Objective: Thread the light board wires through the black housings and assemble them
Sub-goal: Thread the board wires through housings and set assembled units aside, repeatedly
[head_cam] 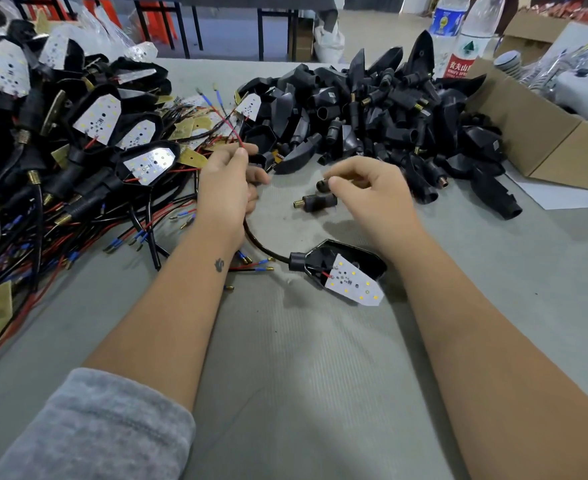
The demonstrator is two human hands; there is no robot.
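Head view: left hand (228, 188) pinching floppy red wires (231, 128), right hand (365, 188) closing on small black stem (322, 185), housing (341, 268) near centre, light, best gripped by rigid shell.

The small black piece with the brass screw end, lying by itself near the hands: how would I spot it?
Start at the big heap of black housings at the back right of the grey table. In front of the heap, under the right hand, lies a short black stem on its side. Unlike the heaped shells, it lies apart, with a brass threaded tip pointing left.
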